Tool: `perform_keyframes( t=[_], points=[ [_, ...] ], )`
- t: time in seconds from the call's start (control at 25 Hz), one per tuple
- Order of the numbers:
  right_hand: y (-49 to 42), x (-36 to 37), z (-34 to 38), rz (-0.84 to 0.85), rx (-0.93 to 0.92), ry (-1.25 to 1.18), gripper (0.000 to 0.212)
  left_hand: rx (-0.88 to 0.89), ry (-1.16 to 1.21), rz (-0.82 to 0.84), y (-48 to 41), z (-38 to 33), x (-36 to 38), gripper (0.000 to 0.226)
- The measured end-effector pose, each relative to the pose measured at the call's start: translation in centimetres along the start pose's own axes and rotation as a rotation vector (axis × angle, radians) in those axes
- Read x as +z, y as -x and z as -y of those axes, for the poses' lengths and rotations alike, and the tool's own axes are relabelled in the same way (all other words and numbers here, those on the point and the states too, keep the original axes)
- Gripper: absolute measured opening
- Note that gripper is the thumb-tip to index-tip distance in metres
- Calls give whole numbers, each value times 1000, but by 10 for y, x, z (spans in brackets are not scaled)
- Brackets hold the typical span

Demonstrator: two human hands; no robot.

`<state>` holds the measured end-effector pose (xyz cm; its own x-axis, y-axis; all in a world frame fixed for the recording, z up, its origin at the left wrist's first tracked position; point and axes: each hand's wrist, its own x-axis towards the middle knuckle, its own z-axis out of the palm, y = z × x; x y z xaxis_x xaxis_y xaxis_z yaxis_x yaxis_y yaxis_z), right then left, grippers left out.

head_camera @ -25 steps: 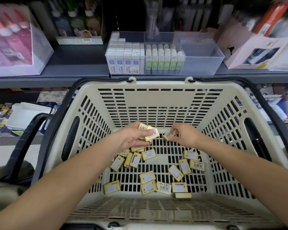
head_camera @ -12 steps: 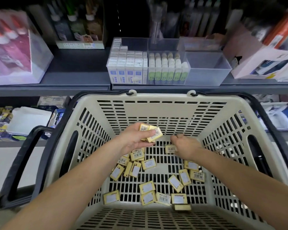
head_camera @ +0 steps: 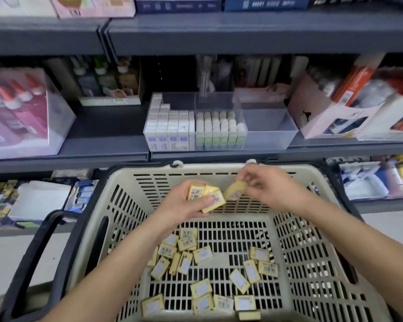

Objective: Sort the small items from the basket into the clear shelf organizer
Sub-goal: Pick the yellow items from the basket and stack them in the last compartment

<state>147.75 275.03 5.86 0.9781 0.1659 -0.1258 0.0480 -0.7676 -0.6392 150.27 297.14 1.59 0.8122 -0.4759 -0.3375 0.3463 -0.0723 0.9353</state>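
A beige slotted basket (head_camera: pixel 312 263) with black handles sits below the shelf, and several small yellow boxes (head_camera: pixel 203 254) lie loose on its floor. My left hand (head_camera: pixel 184 205) grips a small stack of yellow boxes (head_camera: pixel 206 195) above the basket's far wall. My right hand (head_camera: pixel 265 187) pinches one yellow box (head_camera: pixel 235 190) right beside that stack. The clear shelf organizer (head_camera: pixel 265 138) stands on the shelf behind. Its left compartment holds white boxes, the middle one white-green tubes, and the right compartment has nothing in it.
A pink display box (head_camera: pixel 21 117) of bottles stands at the left of the shelf. A torn cardboard box (head_camera: pixel 330 119) of packets is close to the organizer's right side. Another shelf board (head_camera: pixel 242 36) hangs overhead. Stationery packs fill the lower shelf (head_camera: pixel 40 201) at both sides.
Both hands have risen from the basket floor to its far rim. My right hand has lifted one yellow box up beside the stack in my left hand. The view has tilted upward.
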Motion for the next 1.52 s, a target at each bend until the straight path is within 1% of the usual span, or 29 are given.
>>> perform_keyframes(
  t=[0.12,0.2,0.28,0.32,0.4,0.44,0.52,0.64,0.72,0.76,0.8,0.84,0.88,0.92,0.96,1.04,1.16,1.2,1.24,1.32,1.36,1.4,1.44,1.48,1.52],
  points=[
    [-13,-54,-4,-279,-18,-169,24,121,58,-48,-2,-29,1,46],
    [-35,-80,-10,-441,-31,-157,21,195,131,-81,-13,-51,4,47],
    [-59,-95,-18,-526,-20,-45,14,240,183,-127,-30,-69,8,43],
    [-70,-98,-22,-518,-9,66,13,247,205,-160,-38,-75,11,37],
    [-84,-97,-31,-380,-8,240,14,231,207,-218,-51,-74,15,30],
    [-88,-95,-36,-290,-16,244,13,218,178,-238,-55,-71,17,29],
    [-91,-90,-41,-161,-39,170,12,201,134,-254,-61,-64,20,30],
    [-93,-85,-44,-58,-87,238,23,200,194,-278,-64,-61,21,28],
    [-91,-87,-41,-30,-94,264,26,197,215,-294,-63,-63,21,28],
    [-89,-87,-38,-61,-106,278,25,196,216,-296,-62,-64,22,28],
    [-86,-87,-33,-140,-130,281,24,197,214,-295,-61,-65,24,28],
    [-81,-84,-27,-234,-162,239,23,200,214,-288,-60,-66,26,30],
    [-75,-80,-19,-297,-186,143,21,206,220,-274,-60,-67,29,33],
    [-69,-74,-10,-304,-193,33,21,218,231,-257,-59,-69,33,38],
    [-64,-68,0,-267,-185,-54,22,232,244,-239,-58,-70,37,41],
    [-59,-56,12,-187,-143,-146,19,255,271,-213,-58,-72,45,44],
    [-57,-58,11,-136,-34,-358,14,264,389,-197,-60,-71,53,36],
    [-57,-65,8,-131,-15,-410,12,256,433,-214,-61,-71,53,30],
    [-57,-74,5,-159,-20,-422,10,244,459,-246,-62,-71,52,24],
    [-62,-96,-5,-324,-44,-330,8,225,452,-307,-65,-72,49,17],
    [-67,-106,-10,-415,-36,-199,11,219,436,-317,-67,-72,48,17],
    [-72,-114,-14,-470,-14,-20,15,214,418,-316,-68,-71,47,17],
    [-77,-117,-17,-474,6,137,20,207,401,-311,-69,-71,48,18],
    [-83,-117,-21,-434,15,235,23,200,387,-308,-70,-70,48,20],
    [-88,-114,-23,-371,7,277,25,192,380,-307,-71,-69,49,21]
  ],
)
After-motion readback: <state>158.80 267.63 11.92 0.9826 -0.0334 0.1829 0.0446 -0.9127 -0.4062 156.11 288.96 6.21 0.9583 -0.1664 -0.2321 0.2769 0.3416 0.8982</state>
